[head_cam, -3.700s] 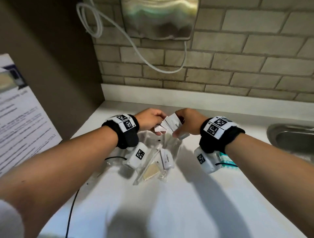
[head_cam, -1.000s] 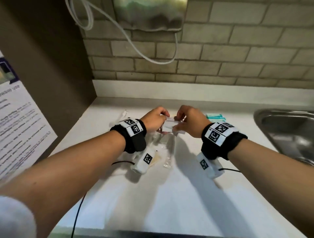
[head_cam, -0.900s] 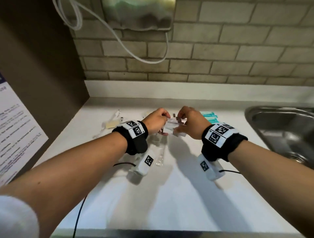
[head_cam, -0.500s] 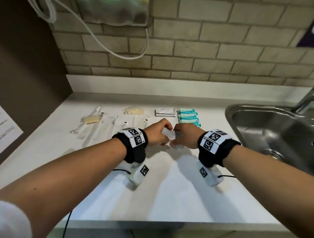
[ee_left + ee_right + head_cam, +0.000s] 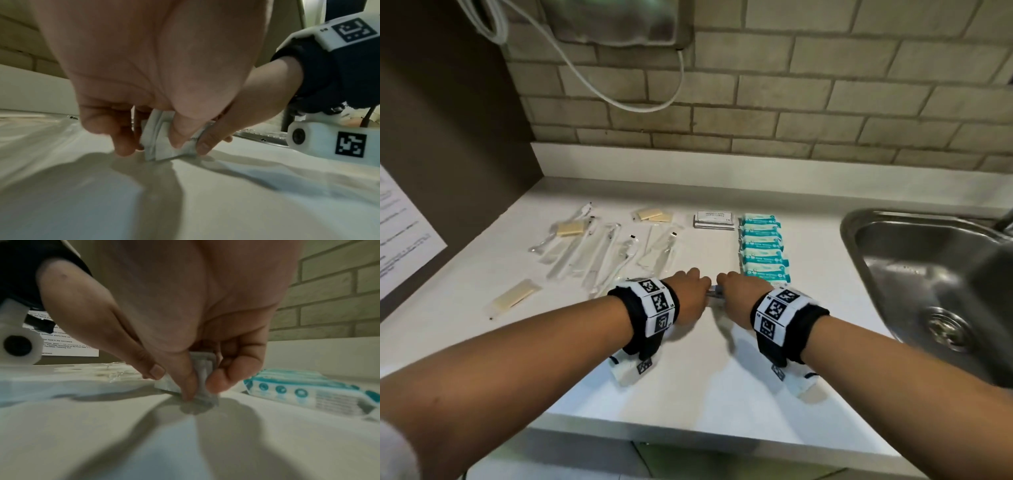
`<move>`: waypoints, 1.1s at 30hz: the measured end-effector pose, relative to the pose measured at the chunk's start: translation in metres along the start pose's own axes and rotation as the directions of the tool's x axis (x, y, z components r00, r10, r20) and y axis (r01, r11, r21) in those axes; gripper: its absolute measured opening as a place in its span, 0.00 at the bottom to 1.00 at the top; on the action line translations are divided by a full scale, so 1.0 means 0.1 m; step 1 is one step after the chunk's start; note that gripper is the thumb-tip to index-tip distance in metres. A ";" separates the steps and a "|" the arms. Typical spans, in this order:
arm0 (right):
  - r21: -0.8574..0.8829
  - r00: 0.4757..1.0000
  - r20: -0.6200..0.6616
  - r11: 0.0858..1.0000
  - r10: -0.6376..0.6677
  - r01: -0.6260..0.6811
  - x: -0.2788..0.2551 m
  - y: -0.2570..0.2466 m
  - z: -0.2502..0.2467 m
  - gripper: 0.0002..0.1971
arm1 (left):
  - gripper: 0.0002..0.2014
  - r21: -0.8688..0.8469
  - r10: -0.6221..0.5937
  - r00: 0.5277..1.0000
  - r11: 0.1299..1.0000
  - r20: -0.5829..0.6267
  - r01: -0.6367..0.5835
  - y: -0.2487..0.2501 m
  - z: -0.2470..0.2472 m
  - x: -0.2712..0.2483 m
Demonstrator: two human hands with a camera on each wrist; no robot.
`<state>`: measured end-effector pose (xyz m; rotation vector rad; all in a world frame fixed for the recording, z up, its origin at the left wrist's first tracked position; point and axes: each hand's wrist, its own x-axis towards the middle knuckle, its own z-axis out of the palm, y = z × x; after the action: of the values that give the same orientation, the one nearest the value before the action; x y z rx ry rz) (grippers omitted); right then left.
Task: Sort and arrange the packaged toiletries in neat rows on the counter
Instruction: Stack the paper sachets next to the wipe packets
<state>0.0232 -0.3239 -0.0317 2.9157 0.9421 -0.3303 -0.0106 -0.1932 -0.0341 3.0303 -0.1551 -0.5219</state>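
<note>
The small stack of white sachets [image 5: 164, 142] stands on edge on the counter [image 5: 722, 394], squeezed between your two hands just left of the near end of the teal packet column [image 5: 763, 251]. Your left hand [image 5: 690, 296] pinches its left end with curled fingertips and thumb, and your right hand [image 5: 738, 298] pinches the right end the same way. You seem to be squaring the stack against the counter, though the head view hides most of it behind your knuckles. Next, it probably needs laying flat in line with the white cards [image 5: 715, 219] at the far end. Further left, the clear-wrapped pieces [image 5: 599, 253] lie unevenly, and one tan sachet [image 5: 513, 298] sits apart, nearer you. The sink [image 5: 935, 284] is at the right.
</note>
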 end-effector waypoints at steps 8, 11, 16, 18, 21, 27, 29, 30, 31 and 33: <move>0.079 0.986 0.162 0.996 0.030 -0.043 0.03 -0.08 0.13 0.26 | 0.22 -0.068 -0.025 0.998 0.997 0.060 0.029 0.27 0.02 -0.05; 0.095 0.994 0.112 0.995 -0.008 -0.003 0.00 0.03 0.08 0.16 | 0.21 -0.189 -0.053 0.999 0.981 -0.001 0.052 0.19 0.05 -0.04; 0.213 0.996 0.058 0.976 -0.064 0.050 0.00 0.19 -0.10 0.13 | 0.14 -0.281 0.034 0.998 0.960 0.053 -0.017 0.02 -0.07 -0.07; 0.240 0.998 0.008 0.969 -0.064 0.060 0.00 0.21 -0.13 0.13 | 0.14 -0.262 0.046 0.998 0.964 0.040 -0.034 -0.05 -0.07 -0.06; 0.229 0.998 -0.005 0.972 -0.057 0.056 0.03 0.20 -0.11 0.10 | 0.15 -0.289 0.036 0.999 0.957 0.018 -0.029 -0.09 0.01 0.00; 0.213 0.999 -0.004 0.976 -0.049 0.049 0.09 0.20 -0.09 0.09 | 0.07 -0.453 -0.071 0.997 0.889 -0.010 0.059 -0.05 0.10 0.07; 0.214 0.999 0.001 0.976 -0.040 0.038 0.12 0.20 -0.09 0.11 | 0.09 -0.386 -0.029 1.000 0.922 -0.010 0.023 -0.06 0.07 0.09; 0.219 0.999 0.005 0.975 -0.035 0.033 0.13 0.20 -0.10 0.12 | 0.11 -0.353 -0.007 1.000 0.936 -0.007 0.005 -0.06 0.04 0.09; 0.227 0.999 0.014 0.974 -0.030 0.026 0.14 0.21 -0.11 0.12 | 0.12 -0.323 0.025 1.000 0.946 0.000 -0.024 -0.09 0.01 0.09; 0.257 0.999 0.045 0.966 -0.029 0.017 0.16 0.24 -0.16 0.13 | 0.16 -0.287 0.091 0.996 0.954 0.003 -0.086 -0.13 -0.07 0.11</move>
<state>0.0530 -0.3322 -0.0196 3.1118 0.9959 -0.5615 0.0030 -0.1815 -0.0320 2.7239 -0.1966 -0.5120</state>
